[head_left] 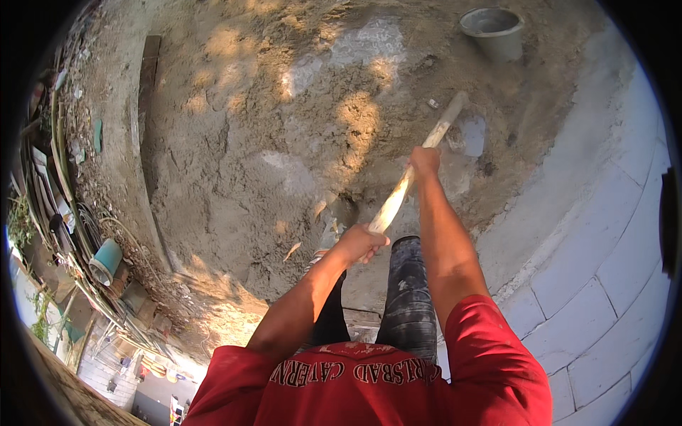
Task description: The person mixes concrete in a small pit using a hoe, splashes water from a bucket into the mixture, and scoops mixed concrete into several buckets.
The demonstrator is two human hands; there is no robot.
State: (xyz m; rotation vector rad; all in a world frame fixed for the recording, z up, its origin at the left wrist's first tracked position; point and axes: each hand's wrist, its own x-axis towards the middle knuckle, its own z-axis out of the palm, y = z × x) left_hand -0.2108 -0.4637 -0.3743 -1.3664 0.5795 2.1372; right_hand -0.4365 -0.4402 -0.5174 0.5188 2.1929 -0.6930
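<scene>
Both my hands grip the pale wooden handle [403, 190] of a hoe, which slants away to the upper right. My left hand [357, 244] is wrapped round its near end, in front of my legs. Farther up, my right hand [425, 160] is closed round the shaft with the arm stretched out. The flat greyish blade [472, 135] shows beside the far end, against wet grey-brown mortar or mud [241, 156]; its edge is hard to make out. Beyond it, at the upper right, stands a grey bucket [501, 44].
A white block wall [575, 323] curves along the right. At left, a narrow board [139, 113] borders the wet patch. Past it lie pipes and hoses [60, 153], rubble and a teal cylindrical container [106, 259]. A dry leaf [292, 250] rests near my feet.
</scene>
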